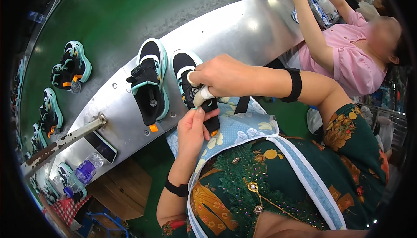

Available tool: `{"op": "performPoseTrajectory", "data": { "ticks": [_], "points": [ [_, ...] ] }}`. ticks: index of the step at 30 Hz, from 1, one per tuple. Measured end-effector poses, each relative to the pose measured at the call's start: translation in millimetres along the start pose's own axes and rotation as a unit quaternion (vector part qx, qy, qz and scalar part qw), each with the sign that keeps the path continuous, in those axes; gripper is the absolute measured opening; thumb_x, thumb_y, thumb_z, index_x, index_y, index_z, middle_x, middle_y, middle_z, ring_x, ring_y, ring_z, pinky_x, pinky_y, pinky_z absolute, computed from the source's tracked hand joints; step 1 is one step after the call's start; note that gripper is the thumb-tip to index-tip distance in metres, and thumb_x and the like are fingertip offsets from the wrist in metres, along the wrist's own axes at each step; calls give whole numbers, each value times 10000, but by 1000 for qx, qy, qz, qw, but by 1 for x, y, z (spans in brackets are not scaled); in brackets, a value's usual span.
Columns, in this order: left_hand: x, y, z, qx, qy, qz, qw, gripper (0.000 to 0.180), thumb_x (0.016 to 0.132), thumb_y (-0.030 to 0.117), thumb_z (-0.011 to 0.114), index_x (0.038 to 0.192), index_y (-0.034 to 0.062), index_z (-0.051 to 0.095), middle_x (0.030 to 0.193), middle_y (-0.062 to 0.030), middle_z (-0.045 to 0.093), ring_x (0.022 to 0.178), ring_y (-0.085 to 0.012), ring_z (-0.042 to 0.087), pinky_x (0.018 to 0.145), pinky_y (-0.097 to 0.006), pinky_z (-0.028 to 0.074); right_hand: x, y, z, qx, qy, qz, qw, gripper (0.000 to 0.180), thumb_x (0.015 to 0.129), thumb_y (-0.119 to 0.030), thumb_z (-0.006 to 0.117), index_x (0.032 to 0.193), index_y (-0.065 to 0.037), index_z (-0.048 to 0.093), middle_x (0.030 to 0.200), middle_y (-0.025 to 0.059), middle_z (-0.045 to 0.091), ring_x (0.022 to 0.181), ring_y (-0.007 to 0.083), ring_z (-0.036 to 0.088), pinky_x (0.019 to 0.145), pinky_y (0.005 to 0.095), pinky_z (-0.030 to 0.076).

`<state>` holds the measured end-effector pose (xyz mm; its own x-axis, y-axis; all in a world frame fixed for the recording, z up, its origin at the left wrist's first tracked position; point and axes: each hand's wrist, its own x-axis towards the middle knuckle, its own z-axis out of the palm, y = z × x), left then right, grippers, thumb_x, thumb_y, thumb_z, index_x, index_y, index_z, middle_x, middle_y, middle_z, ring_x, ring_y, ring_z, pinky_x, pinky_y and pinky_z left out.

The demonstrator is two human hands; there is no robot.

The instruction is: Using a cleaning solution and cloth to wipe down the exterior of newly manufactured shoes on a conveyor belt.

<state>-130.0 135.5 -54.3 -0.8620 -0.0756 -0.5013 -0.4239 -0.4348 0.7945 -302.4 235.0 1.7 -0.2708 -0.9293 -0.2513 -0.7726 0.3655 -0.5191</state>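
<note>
A black sneaker [184,60] with white trim and a mint-edged sole lies at the steel table's near edge, partly hidden by my hands. My right hand [226,76] comes from the right, with white covers on its thumb and a finger. These digits close on the shoe's upper around its dark, round fastening. Below, my left hand [191,131] has its thumb and fingers drawn together at the side of the shoe's opening. What exactly its fingertips pinch is hidden. The matching sneaker [150,88] lies just left, its opening toward me and an orange tab at its heel.
More sneakers [74,66] stand on the green surface [130,3] at left. A painted metal bar [65,144], a phone [101,146] and a plastic bottle [84,172] are at lower left. Another person in pink [347,60] works at upper right. A cardboard box [119,188] sits below the table.
</note>
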Motion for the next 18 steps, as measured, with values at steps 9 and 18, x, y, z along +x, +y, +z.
{"op": "performPoseTrajectory", "data": {
  "ticks": [9,18],
  "points": [
    [-3,7,8,-4,-9,-15,1000,358,1015,269,435,1067,-46,599,996,-180,698,501,-71,543,451,-193,423,-14,3,4,72,48,9,996,362,760,-260,748,1041,-55,650,864,147,620,765,320,628,680,384,485],
    [-32,83,-54,298,285,237,880,316,964,112,459,1221,-19,586,1133,-131,641,1025,-156,594,767,-257,471,-36,-1,33,16,188,-115,975,685,656,-140,777,1292,-227,537,1143,167,527,1080,361,498,942,437,383]
  ]
}}
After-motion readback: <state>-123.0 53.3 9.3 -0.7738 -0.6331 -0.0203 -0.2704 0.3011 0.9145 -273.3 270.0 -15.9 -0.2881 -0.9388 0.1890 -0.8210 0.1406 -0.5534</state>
